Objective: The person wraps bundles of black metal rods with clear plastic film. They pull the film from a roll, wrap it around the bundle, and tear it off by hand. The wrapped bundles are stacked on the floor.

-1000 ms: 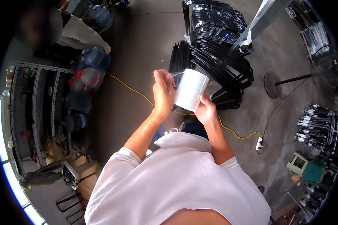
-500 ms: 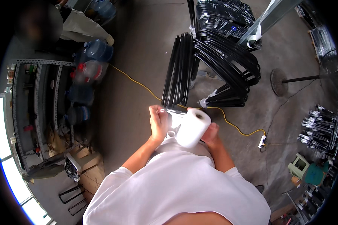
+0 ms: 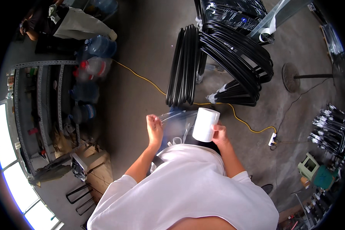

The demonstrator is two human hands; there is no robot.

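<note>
A white roll of plastic film (image 3: 205, 126) is held in front of my waist by my right hand (image 3: 219, 134), whose fingers grip its right side. From the roll a clear strip of film (image 3: 176, 115) stretches leftward. My left hand (image 3: 154, 129) pinches the loose end of that strip, fingers closed. Just beyond my hands stand bundles of black bent tubes (image 3: 183, 65), one upright at the left. Another tube bundle (image 3: 237, 57) leans to the right, its ends wrapped in clear film.
A yellow cord (image 3: 246, 128) crosses the floor to a white power strip (image 3: 272, 139). Left stand a metal shelf (image 3: 39, 103) and large water bottles (image 3: 100, 46); a person in light trousers (image 3: 78, 25) is behind them. Right are a fan stand (image 3: 291, 78) and a green stool (image 3: 308, 165).
My hands have moved apart, drawing out a longer strip of film. The roll has turned more upright and shifted slightly right; my left hand moved a little left.
</note>
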